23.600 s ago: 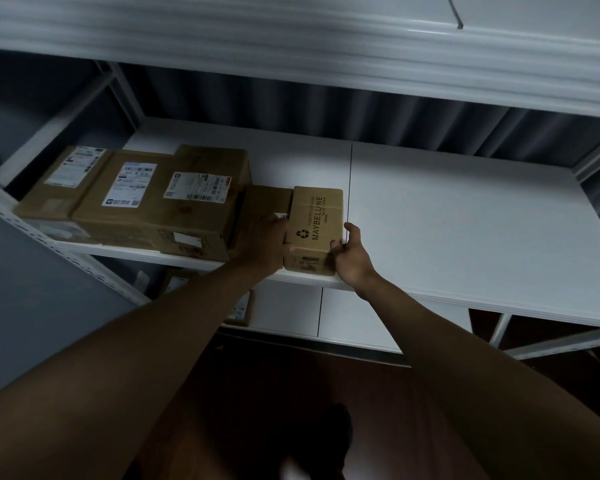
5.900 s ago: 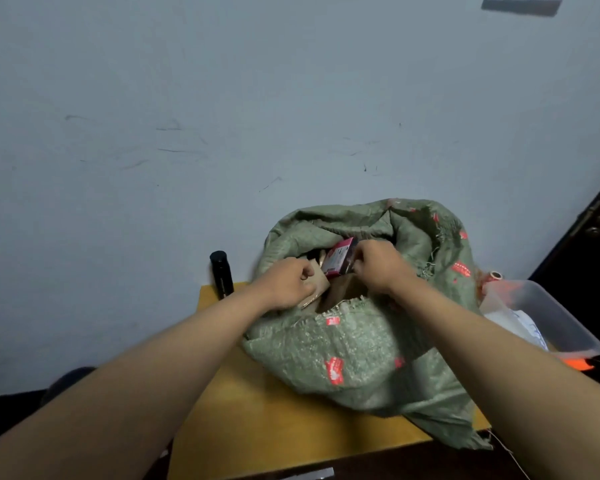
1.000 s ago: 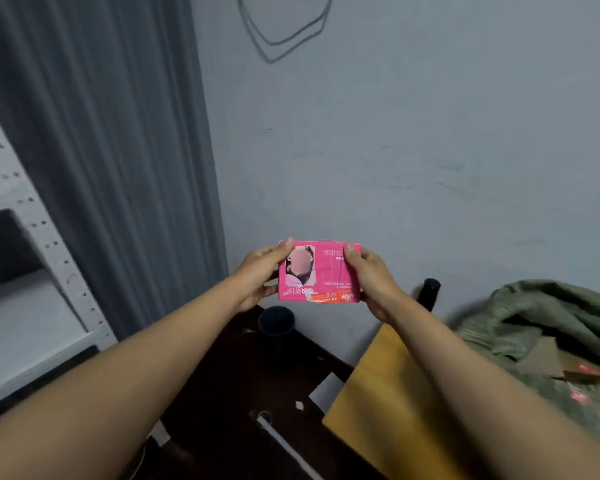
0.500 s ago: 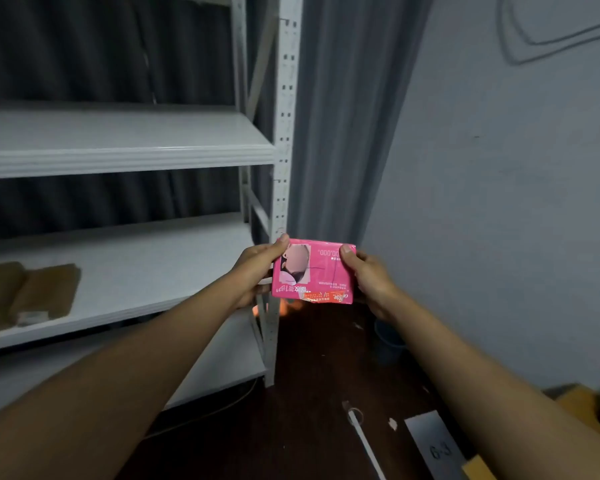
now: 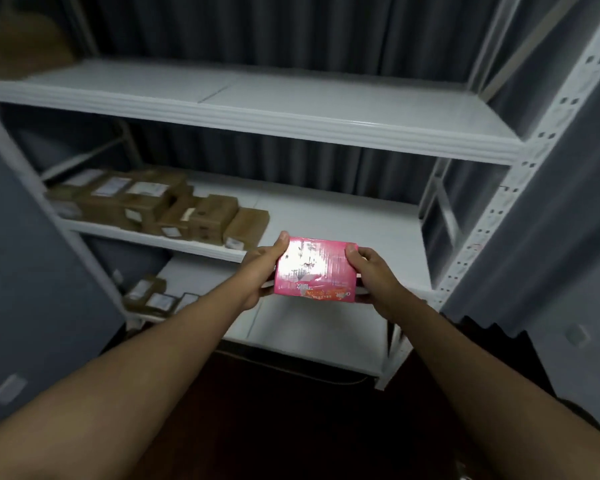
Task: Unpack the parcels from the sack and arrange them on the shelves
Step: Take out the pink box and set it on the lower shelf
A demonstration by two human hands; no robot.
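The pink parcel (image 5: 315, 270) sits between the two hands, held in the air in front of the white shelving unit (image 5: 499, 188), level with the front edge of its middle shelf (image 5: 343, 216). The left hand (image 5: 262, 268) grips the parcel's left end, thumb laid along the upper left corner and the fingers curled underneath. The right hand (image 5: 369, 271) grips the right end the same way, thumb on the upper right corner, fingers wrapped below. The parcel's glossy top face tilts toward the camera, catching glare, and a strip of orange print runs along its near edge; the lettering is too blurred to read.

On the middle shelf, a row of brown cardboard boxes (image 5: 160, 206) fills the left half, packed side by side and touching, several with white labels on top. The rightmost box (image 5: 246, 226) of that row lies near the shelf's front edge, just left of the left hand. The right half of this shelf shows bare white board.

The lower shelf (image 5: 309, 327) carries a small cluster of labelled boxes (image 5: 153, 297) at its left front corner. The top shelf (image 5: 291, 102) has what seems to be a brown parcel (image 5: 18, 39) at its far left end, though motion blur makes that uncertain. A dark pleated curtain (image 5: 291, 32) hangs behind the shelves.
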